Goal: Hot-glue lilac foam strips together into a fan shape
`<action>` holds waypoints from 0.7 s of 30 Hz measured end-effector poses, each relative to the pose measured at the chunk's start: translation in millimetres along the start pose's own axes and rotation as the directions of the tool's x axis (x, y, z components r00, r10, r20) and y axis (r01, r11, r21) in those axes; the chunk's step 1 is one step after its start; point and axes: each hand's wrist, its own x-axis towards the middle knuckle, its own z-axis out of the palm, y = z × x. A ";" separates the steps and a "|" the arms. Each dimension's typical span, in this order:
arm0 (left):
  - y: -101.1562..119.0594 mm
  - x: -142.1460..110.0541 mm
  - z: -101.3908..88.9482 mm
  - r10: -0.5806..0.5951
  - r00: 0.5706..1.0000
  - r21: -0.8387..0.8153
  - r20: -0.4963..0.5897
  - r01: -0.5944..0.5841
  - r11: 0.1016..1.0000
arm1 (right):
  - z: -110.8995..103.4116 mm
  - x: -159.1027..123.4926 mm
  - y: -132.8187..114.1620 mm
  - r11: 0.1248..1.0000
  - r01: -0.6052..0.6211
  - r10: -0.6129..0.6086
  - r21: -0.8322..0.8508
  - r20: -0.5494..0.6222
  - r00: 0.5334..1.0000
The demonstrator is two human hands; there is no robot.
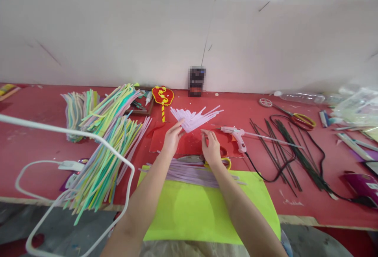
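Note:
My left hand (pixel 173 138) pinches the lower left edge of a fan-shaped piece of lavender pipe cleaners (pixel 191 120), laid side by side into a V with loose ends at the upper right. To the right of its lower tip is my right hand (pixel 211 147), its fingers curved and apart, with nothing visible in them. Scissors (pixel 190 158) with yellow-and-red handles lie partly hidden behind my right hand. Loose lavender pipe cleaners (pixel 191 174) are spread beneath my forearms on a lime-green sheet (pixel 191 209). A pink glue gun (pixel 238 135) rests to the right of my right hand.
Bundles of multicoloured pipe cleaners (pixel 109 150) lie at left, behind a white looped cable or tube (pixel 130 170). Dark green stems (pixel 295 150), more scissors (pixel 304 121) and a black cord (pixel 267 180) occupy the right. A red-and-yellow ornament (pixel 163 96) and a phone-like device (pixel 197 81) stand farther back.

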 end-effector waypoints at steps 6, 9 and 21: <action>6.3 -2.4 3.3 -0.026 0.997 -0.056 0.068 0.030 0.998 | -0.9 3.0 -9.5 0.865 -0.259 0.233 0.430 0.113 0.966; 2.2 -3.9 5.7 -0.088 0.992 -0.081 0.093 0.095 0.992 | -3.9 5.5 -11.0 0.803 -0.279 0.289 0.527 0.066 0.955; -11.3 -5.0 16.9 -0.123 0.989 -0.128 0.082 0.132 0.983 | -6.5 7.6 0.6 0.732 -0.322 0.425 0.601 -0.033 0.905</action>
